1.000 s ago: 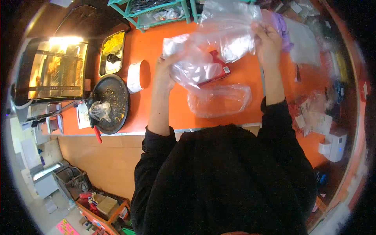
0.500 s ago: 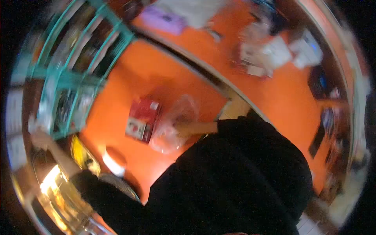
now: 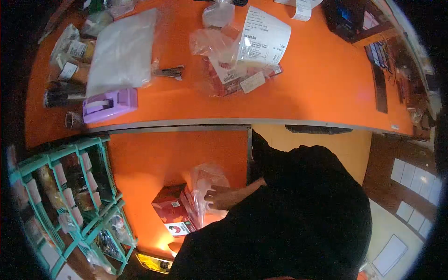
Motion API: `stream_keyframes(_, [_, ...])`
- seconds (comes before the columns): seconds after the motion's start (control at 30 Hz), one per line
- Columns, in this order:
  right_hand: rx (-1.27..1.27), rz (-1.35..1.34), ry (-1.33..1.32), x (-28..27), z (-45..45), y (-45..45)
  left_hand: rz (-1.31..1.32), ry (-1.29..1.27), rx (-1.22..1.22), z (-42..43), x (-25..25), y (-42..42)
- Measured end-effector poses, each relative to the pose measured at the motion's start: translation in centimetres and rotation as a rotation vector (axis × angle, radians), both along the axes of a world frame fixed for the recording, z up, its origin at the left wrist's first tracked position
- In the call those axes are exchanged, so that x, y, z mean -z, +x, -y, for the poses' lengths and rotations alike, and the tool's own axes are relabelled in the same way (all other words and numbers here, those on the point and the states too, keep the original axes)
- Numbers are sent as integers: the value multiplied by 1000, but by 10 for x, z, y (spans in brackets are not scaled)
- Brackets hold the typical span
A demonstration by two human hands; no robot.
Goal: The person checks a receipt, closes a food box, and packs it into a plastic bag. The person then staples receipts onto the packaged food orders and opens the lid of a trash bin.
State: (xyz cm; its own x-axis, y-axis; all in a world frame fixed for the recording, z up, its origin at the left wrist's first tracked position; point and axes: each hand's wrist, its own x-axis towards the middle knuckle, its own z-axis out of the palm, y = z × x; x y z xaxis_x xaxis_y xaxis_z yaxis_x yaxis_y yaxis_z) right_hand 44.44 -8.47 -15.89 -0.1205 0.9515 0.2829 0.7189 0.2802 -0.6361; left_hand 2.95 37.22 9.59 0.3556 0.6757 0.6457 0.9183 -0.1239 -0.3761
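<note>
My right hand (image 3: pixel 223 198) lies on a clear plastic bag (image 3: pixel 204 179) on the lower orange counter, its fingers apart. Beside the bag, to its left, stands a red box (image 3: pixel 173 205) with a white label and a printed picture. My left hand (image 3: pixel 100 272) shows only as a blurred patch at the bottom left edge, by the lower end of the teal rack (image 3: pixel 85 235); its fingers and anything in them cannot be made out.
The upper counter (image 3: pixel 308 93) holds a purple tape dispenser (image 3: pixel 110 105), a stack of clear bags (image 3: pixel 122 51), and a bagged red package (image 3: pixel 226 81) with a long paper receipt (image 3: pixel 265 37). A yellow-filled tray (image 3: pixel 153 262) sits at the bottom. A metal edge divides the counters.
The view has turned toward the upper counter. My hands, earlier both on clear plastic, have parted: the left moved to the teal rack, the right down onto the bag beside the red box.
</note>
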Motion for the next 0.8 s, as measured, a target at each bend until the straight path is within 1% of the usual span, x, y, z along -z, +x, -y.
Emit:
stream_keyframes(0.07, [-149, -5, -468, -3, -14, 6, -14, 121, -119, -5, -9, 3])
stream_keyframes(0.1, [-81, 85, -269, -6, -9, 13, -14, 176, -171, -8, -15, 5])
stream_keyframes(0.17, [-20, 153, -64, -46, -11, 51, -15, 292, -272, -6, -28, 9])
stream_keyframes(0.23, [-117, -368, -11, -72, -16, 91, -8, 378, -348, -8, -41, 17])
stream_keyframes(0.3, [145, -348, 361, -108, -4, 147, -18, 419, -427, -18, -49, 28])
stream_keyframes(0.37, [587, -385, 672, -137, 26, 210, -145, 394, -586, -64, -42, 10])
stream_keyframes(0.4, [794, -431, 720, -136, 36, 238, -133, 419, -524, -51, -49, 30])
stream_keyframes(0.47, [1192, -580, 794, -136, 55, 296, -100, 380, -309, -16, -47, 104])
stream_keyframes(0.5, [1256, -680, 651, -143, 62, 320, -94, 339, -205, 5, -46, 144])
stream_keyframes(0.53, [1258, -687, 662, -150, 59, 329, -93, 286, -108, 26, -45, 183])
stream_keyframes(0.6, [1095, -1099, 563, -159, 43, 340, -97, 176, 49, 69, -42, 258])
stream_keyframes(0.63, [1097, -1109, 567, -157, 39, 345, -95, 139, 106, 88, -42, 291])
stream_keyframes(0.7, [1027, -926, 685, -151, 32, 358, -115, 73, 183, 122, -46, 345])
stream_keyframes(0.73, [1024, -935, 688, -151, 32, 362, -148, 76, 226, 137, -50, 368])
stream_keyframes(0.77, [990, -957, 693, -151, 32, 365, -209, 141, 381, 153, -58, 389])
stream_keyframes(0.8, [957, -979, 696, -151, 32, 367, -216, 147, 377, 156, -60, 398])
